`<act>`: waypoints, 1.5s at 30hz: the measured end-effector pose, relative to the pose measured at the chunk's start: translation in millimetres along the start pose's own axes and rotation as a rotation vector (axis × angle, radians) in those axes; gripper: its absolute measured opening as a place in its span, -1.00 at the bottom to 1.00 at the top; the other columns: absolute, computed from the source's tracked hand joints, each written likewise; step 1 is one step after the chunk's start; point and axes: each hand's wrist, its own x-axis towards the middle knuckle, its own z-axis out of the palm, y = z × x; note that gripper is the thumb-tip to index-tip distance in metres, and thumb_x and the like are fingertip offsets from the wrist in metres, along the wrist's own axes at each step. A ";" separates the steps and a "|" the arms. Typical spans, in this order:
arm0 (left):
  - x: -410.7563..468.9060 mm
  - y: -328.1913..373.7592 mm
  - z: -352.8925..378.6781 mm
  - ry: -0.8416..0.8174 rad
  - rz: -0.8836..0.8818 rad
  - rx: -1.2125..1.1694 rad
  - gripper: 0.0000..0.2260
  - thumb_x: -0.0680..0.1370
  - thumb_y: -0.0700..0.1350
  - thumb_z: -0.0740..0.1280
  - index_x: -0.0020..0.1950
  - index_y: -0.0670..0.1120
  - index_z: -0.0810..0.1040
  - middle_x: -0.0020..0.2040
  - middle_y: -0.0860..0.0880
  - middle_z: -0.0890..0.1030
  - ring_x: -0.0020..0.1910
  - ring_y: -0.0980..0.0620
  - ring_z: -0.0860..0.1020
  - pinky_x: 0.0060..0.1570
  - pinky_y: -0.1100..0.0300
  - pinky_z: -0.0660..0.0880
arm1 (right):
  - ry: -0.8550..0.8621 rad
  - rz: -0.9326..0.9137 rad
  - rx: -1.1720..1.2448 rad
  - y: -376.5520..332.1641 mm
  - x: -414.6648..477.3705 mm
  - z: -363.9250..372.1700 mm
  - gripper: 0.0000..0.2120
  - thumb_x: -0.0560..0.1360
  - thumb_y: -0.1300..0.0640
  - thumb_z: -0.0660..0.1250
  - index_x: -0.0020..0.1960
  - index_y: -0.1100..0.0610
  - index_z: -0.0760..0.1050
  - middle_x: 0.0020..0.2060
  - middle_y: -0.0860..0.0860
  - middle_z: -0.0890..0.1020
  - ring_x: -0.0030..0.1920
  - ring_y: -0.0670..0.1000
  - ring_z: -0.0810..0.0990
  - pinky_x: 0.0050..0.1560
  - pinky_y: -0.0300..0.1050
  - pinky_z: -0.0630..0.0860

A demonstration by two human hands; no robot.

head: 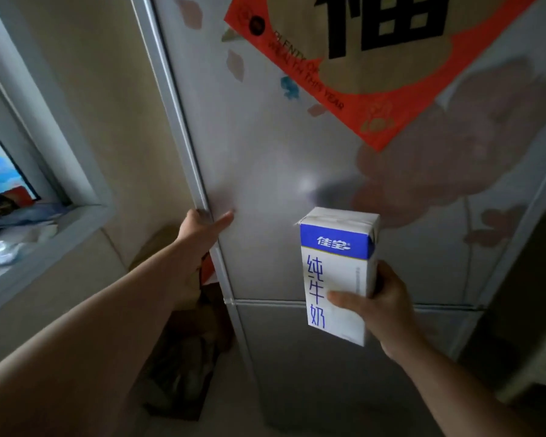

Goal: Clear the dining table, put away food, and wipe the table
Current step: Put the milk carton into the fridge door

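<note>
1. We see the right hand (380,305) wrapped around the lower half of a milk carton (339,272), thumb across the front face, other fingers hidden behind it. The carton is upright, slightly tilted, held in the air in front of the fridge.
2. The left hand (202,227) is on the left edge of the upper fridge door (265,168): fingers curled around the edge, thumb laid flat on the door front. We read this as a grip for pulling.
3. The upper door looks shut; we see no gap and no interior. The seam to the lower fridge door (297,357) sits just behind the carton's base.
4. A red poster (391,115) is stuck high on the upper door, with faded floral print around it.
5. Left of the fridge: a beige wall, a window frame (60,171) with clutter on the sill, dark bags (183,357) on the floor by the fridge corner.
6. Progress, as we judge it: we're in the put-away-food step, with the carton carried to the fridge but not yet stored. The door needs opening first. No desk is in view, so we can't tell how far clearing or wiping has got.
</note>
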 end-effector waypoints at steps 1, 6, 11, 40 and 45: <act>2.8 -0.9 1.0 -0.002 0.017 -0.026 -0.56 0.39 0.21 0.45 -0.10 -0.16 0.47 -0.26 -0.09 0.47 -0.24 -0.08 0.48 -0.20 0.06 0.44 | 0.020 0.008 -0.013 0.6 -3.0 2.6 -0.47 0.05 0.12 0.67 -0.07 0.01 0.50 -0.14 -0.07 0.69 -0.15 -0.01 0.68 -0.11 0.16 0.63; 12.2 -14.1 0.1 -0.027 0.057 -0.079 -0.52 0.37 0.22 0.46 -0.02 -0.12 0.41 -0.22 -0.04 0.45 -0.33 0.02 0.41 -0.26 0.16 0.36 | 0.120 0.035 -0.029 4.1 -19.8 7.5 -0.45 0.02 0.08 0.66 -0.07 0.02 0.50 -0.14 -0.07 0.69 -0.15 0.00 0.68 -0.12 0.12 0.63; 16.9 -16.0 -0.8 -0.061 0.078 -0.059 -0.48 0.38 0.22 0.45 0.04 -0.15 0.40 -0.10 -0.11 0.49 -0.24 -0.03 0.45 -0.22 0.11 0.38 | 0.169 0.041 -0.009 2.2 -40.6 0.1 -0.51 0.15 0.31 0.63 -0.04 0.07 0.47 -0.14 -0.07 0.67 -0.23 -0.11 0.66 -0.29 -0.20 0.59; -179.4 -44.0 -41.5 0.006 0.107 0.024 -0.47 0.43 0.08 0.45 0.18 -0.16 0.29 0.19 -0.21 0.48 0.15 -0.28 0.49 0.15 -0.17 0.47 | 0.195 0.059 -0.041 -16.4 -212.3 -64.7 -0.45 0.13 0.18 0.65 0.05 0.02 0.53 -0.11 -0.14 0.69 -0.13 -0.09 0.67 -0.16 -0.10 0.61; -237.1 -42.6 -44.4 -0.012 0.148 0.117 -0.48 0.47 0.04 0.41 0.24 -0.19 0.27 0.27 -0.23 0.40 0.23 -0.28 0.42 0.19 -0.14 0.41 | 0.204 0.081 -0.047 -18.3 -262.3 -89.1 -0.41 0.06 0.08 0.68 0.04 0.02 0.54 -0.11 -0.12 0.70 -0.13 -0.06 0.69 -0.09 0.05 0.65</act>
